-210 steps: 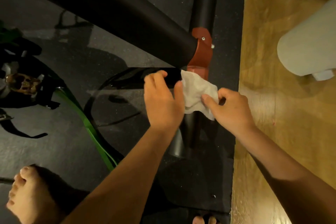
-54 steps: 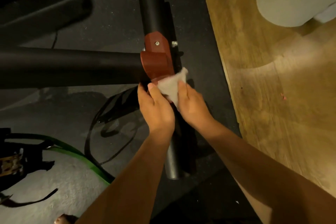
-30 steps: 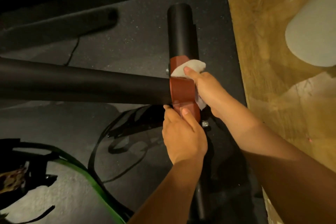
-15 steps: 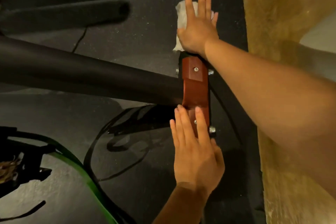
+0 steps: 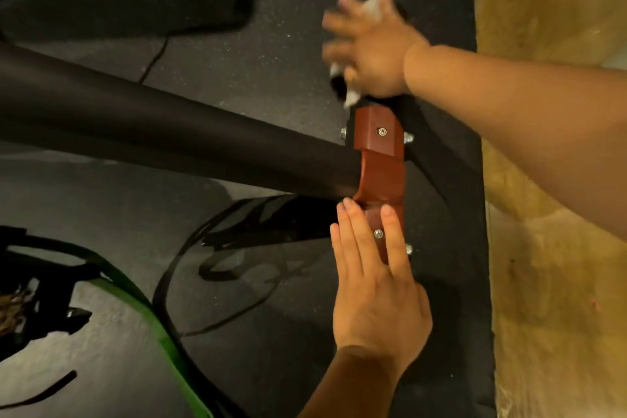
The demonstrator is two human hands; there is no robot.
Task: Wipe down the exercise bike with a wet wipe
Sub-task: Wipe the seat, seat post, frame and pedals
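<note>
Nearest, the left hand (image 5: 376,285) lies flat, fingers straight, on the lower end of the red-brown bracket (image 5: 380,159), which shows 2 screw heads on its face and meets the exercise bike's black frame tube (image 5: 169,136). Beyond the bracket, the blurred right hand (image 5: 369,47) presses spread fingers on the crumpled white wet wipe (image 5: 373,3), which shows past the fingers and below the palm. Black rubber mat (image 5: 271,61) lies beneath, wooden floor (image 5: 543,282) alongside.

No legible text or labels.
</note>
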